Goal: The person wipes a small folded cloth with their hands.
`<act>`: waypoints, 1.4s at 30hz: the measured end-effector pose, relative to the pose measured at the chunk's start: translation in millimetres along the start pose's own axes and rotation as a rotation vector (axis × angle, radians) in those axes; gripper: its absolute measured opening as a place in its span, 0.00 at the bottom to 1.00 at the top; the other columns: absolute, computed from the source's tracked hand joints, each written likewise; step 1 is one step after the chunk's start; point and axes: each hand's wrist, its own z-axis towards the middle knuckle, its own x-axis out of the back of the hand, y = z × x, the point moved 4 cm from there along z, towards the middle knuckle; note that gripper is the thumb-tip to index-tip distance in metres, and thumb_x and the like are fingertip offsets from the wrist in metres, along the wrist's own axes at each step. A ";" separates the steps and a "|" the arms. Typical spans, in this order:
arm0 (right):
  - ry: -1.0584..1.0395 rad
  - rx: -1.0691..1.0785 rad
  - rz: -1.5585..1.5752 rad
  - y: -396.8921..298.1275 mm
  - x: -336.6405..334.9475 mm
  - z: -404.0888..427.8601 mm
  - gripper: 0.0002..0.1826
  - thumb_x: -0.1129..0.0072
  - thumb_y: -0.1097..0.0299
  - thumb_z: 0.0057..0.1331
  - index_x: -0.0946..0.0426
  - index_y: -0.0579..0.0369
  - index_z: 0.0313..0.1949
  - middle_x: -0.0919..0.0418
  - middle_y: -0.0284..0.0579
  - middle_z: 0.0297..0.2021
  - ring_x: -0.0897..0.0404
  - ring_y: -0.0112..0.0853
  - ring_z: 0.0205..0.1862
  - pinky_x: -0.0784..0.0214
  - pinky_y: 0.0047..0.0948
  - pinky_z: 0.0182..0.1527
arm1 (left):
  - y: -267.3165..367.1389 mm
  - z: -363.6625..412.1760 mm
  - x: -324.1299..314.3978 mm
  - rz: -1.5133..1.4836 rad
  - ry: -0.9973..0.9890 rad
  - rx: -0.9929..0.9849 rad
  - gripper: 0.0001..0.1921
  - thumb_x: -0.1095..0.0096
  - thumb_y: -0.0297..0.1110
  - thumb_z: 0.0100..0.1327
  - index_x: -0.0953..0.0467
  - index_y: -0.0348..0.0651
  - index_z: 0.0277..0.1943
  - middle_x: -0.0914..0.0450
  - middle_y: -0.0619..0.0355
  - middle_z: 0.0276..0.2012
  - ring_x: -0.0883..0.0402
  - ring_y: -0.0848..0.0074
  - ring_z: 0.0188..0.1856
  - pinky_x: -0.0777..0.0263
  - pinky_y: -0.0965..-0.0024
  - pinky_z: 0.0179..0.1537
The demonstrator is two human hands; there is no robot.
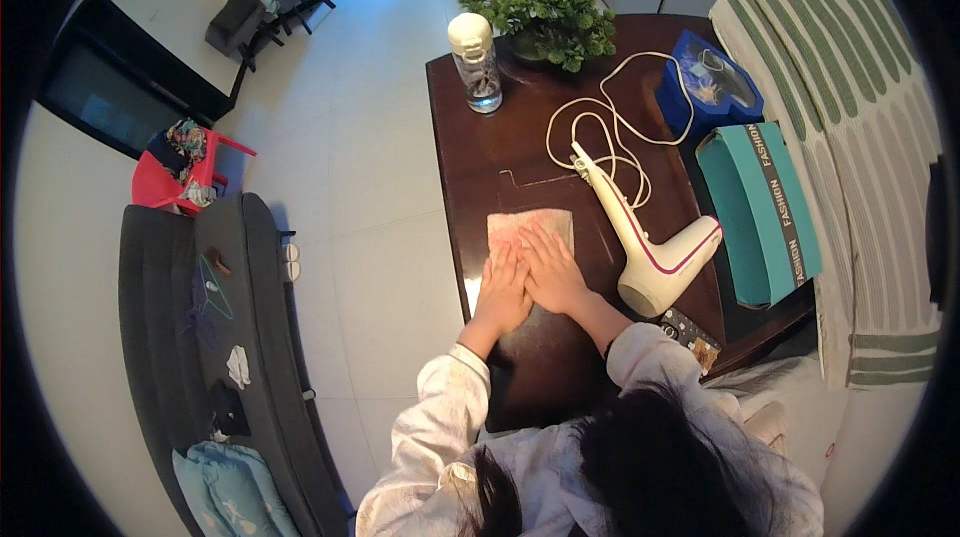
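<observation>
A pale pink folded cloth (551, 220) lies flat on the dark wooden table (480, 147). My left hand (504, 295) rests on its lower left part, fingers extended and pressed down. Beside it, my right hand (551, 271) lies flat with its fingers over the cloth's middle, touching the left hand. Neither hand is closed around the cloth. To the right of the hands is a white hair dryer (656, 267) with a magenta trim line, its white cord (616, 113) looped on the table behind it.
A clear bottle with a white lid (474, 64) and a potted green plant (551, 12) stand at the back. At the right are a blue container (694, 106), an open teal box (750, 214) and a dark patterned phone case (694, 338). A grey sofa (262, 312) stands left.
</observation>
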 end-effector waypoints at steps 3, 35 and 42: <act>0.016 -0.020 -0.021 6.2 -2.9 12.1 0.23 0.56 0.63 0.55 0.37 0.56 0.51 0.49 0.43 0.62 0.58 0.37 0.66 0.67 0.44 0.64 | -6.9 16.1 4.3 0.017 -0.029 -0.013 0.30 0.54 0.39 0.57 0.48 0.38 0.61 0.52 0.44 0.63 0.61 0.58 0.67 0.65 0.51 0.63; -0.134 0.048 0.146 -74.6 10.5 -166.8 0.23 0.53 0.61 0.56 0.37 0.57 0.51 0.48 0.51 0.61 0.56 0.42 0.66 0.67 0.47 0.64 | 77.0 -165.3 -27.0 -0.089 0.009 -0.064 0.24 0.48 0.38 0.55 0.36 0.41 0.54 0.52 0.45 0.63 0.57 0.56 0.66 0.61 0.48 0.61; -0.077 0.053 0.135 -68.9 5.5 -150.5 0.22 0.53 0.64 0.56 0.37 0.58 0.50 0.48 0.50 0.61 0.56 0.43 0.66 0.65 0.48 0.63 | 70.7 -148.3 -27.9 -0.100 0.045 -0.046 0.21 0.49 0.34 0.54 0.34 0.40 0.52 0.49 0.47 0.63 0.56 0.59 0.66 0.60 0.48 0.61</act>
